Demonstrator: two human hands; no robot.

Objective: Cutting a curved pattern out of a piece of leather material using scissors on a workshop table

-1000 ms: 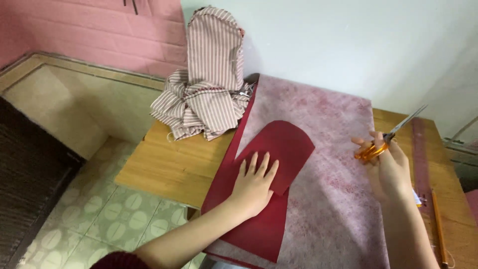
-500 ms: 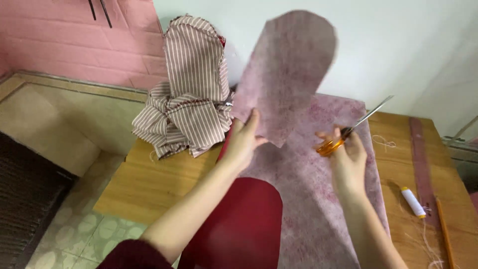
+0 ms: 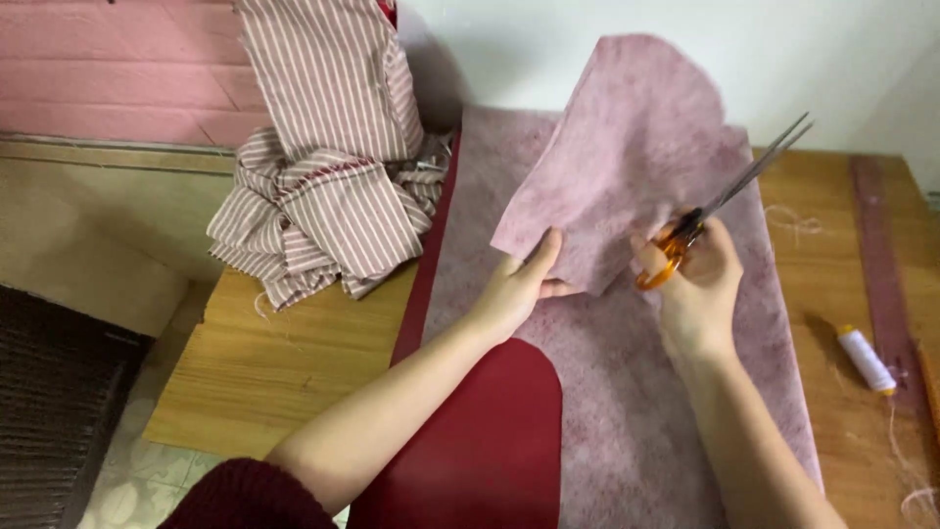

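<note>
- Cut fabric piece [image 3: 627,147]: dusty pink, mottled, felt-like, with a rounded top edge and a straight lower edge. I see it lifted off the table [image 3: 294,362] and standing roughly upright in front of the white wall.
- Left hand [image 3: 519,284]: pinched shut on the lower left corner of the piece, thumb on the near face, fingers behind it.
- Right hand [image 3: 700,279]: closed around the orange handles of the scissors [image 3: 729,196], at the lower right edge of the piece. Silver blades point up and right, overlapping the piece's edge. I can't tell if the blades are parted or touching the fabric.
- Under both hands: a larger sheet [image 3: 627,421] of the same pink mottled fabric lies flat on the table.
- Dark red rounded piece [image 3: 480,441] lies on that sheet, near the left forearm. A dark red strip also runs along the sheet's left edge.
- Heap of striped cloth [image 3: 323,196], pink and white, sits at the table's far left corner, just beside the sheet.
- White thread spool [image 3: 867,358] with a yellow end lies on the bare wood at right, well apart from the hands, next to a dark ruler-like strip [image 3: 881,264].
</note>
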